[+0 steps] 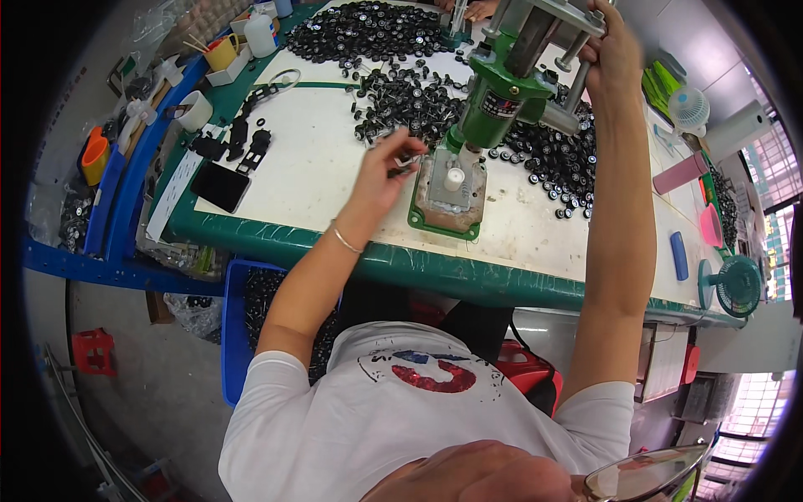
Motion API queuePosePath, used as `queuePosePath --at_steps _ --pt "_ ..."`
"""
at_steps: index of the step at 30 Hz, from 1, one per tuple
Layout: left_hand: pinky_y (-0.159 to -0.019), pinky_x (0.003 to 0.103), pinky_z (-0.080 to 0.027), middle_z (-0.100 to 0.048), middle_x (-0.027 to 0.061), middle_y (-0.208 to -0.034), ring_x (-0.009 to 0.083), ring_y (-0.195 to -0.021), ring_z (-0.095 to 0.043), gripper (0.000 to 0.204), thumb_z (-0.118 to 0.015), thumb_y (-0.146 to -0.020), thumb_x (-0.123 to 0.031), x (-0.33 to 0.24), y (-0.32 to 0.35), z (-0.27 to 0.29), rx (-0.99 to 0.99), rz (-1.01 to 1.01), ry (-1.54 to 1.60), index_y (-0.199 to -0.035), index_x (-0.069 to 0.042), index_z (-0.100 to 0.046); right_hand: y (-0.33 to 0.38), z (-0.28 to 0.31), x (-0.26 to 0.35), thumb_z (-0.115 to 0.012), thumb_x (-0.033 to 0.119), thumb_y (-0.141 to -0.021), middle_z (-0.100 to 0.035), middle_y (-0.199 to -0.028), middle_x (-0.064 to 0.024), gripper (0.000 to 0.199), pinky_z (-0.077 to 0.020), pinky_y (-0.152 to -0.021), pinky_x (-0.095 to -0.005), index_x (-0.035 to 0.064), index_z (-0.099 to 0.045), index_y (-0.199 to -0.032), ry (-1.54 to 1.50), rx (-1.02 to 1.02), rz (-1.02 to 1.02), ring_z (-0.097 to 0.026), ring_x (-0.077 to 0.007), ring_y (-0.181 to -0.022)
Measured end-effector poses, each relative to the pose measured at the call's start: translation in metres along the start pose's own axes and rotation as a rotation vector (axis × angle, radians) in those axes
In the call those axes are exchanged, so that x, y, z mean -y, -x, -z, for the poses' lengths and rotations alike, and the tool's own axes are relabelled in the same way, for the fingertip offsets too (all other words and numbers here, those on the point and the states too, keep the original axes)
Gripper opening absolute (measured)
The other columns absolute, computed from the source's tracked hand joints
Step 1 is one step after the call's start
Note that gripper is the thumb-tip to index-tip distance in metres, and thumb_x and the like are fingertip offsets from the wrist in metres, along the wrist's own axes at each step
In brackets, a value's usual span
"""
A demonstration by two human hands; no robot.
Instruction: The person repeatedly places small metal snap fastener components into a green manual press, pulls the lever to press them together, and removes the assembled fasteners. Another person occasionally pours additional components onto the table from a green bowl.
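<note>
My left hand (383, 171) pinches a small black round part (403, 167) just left of the base of a green hand press (489, 105). A white peg (454, 178) stands on the press's base plate (443, 205), right beside my fingers. Raised high, my right hand (609, 50) grips the press's metal lever (577, 21) at the top. Heaps of small black round parts (410, 100) lie on the white table top behind and to the right of the press.
A black phone (220, 186) and black plastic pieces (238, 138) lie at the table's left. A blue bin (238, 326) holding black parts sits under the green table edge (351, 255). Small fans (736, 284), a pink cup (679, 173) and another person's hands (468, 10) are farther off.
</note>
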State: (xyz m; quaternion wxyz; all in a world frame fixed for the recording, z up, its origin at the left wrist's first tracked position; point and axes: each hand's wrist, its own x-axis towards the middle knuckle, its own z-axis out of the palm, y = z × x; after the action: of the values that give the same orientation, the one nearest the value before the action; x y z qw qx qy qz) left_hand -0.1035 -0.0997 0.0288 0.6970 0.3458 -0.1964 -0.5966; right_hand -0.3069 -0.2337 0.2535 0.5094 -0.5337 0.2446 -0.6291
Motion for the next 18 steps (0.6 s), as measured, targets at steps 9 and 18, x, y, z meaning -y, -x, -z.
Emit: queuePosePath --at_steps 9,18 --pt "-0.048 0.028 -0.044 -0.068 0.0062 -0.073 0.0116 -0.057 -0.061 0.027 -0.070 -0.078 -0.019 -0.017 -0.033 0.047 -0.034 -0.005 -0.838 -0.100 -0.004 -0.070 0.064 0.092 -0.057 -0.053 0.039 -0.092 -0.055 -0.073 -0.0016 0.037 -0.0432 -0.057 -0.0256 0.0056 -0.063 -0.104 0.415 -0.081 -0.166 -0.052 -0.0103 -0.066" --pt "-0.070 0.043 -0.051 -0.068 0.0206 -0.078 0.0361 -0.076 -0.066 0.035 -0.072 -0.070 -0.036 0.001 -0.050 0.029 -0.103 -0.258 -1.657 -0.085 -0.004 -0.072 0.163 0.175 -0.137 -0.066 0.022 -0.084 -0.061 -0.093 -0.0057 0.022 -0.0478 -0.065 -0.0327 0.0079 -0.065 -0.100 1.346 0.160 -0.004 -0.060 -0.0191 -0.074"
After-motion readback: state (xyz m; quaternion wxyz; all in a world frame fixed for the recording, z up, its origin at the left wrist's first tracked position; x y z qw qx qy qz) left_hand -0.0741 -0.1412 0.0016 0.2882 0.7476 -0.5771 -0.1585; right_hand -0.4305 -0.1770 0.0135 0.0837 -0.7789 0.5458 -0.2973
